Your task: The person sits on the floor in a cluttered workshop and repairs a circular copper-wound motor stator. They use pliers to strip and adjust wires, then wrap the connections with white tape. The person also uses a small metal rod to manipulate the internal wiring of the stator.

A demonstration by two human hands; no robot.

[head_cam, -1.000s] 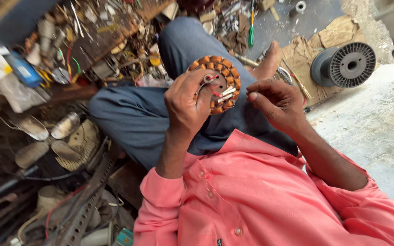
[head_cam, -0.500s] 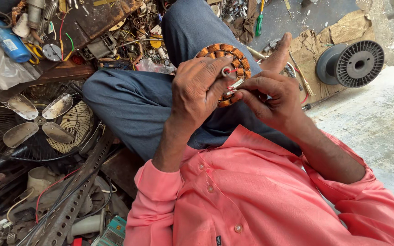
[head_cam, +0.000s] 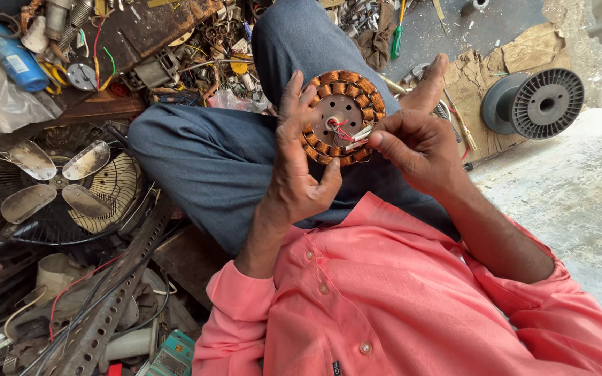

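A round motor stator point(head_cam: 343, 104) with copper coils around its rim rests on my bent knee in grey trousers point(head_cam: 224, 160). My left hand point(head_cam: 299, 163) grips the stator's left edge, fingers spread up its side, thumb under the lower rim. My right hand point(head_cam: 412, 143) pinches the red and white lead wires point(head_cam: 352, 131) that come out of the stator's middle. My forearms come out of pink shirt sleeves.
A dusty table fan point(head_cam: 50, 188) lies at the left. A black empty wire spool point(head_cam: 536, 103) stands on cardboard at the upper right. Scrap parts, wires, a blue can point(head_cam: 14, 61) and a green screwdriver point(head_cam: 397, 35) litter the floor. A perforated metal angle point(head_cam: 116, 292) lies lower left.
The view has shifted slightly and the stator sits lower in frame. My right hand's fingers have closed in on the lead wires at the stator's centre; my left hand keeps its grip.
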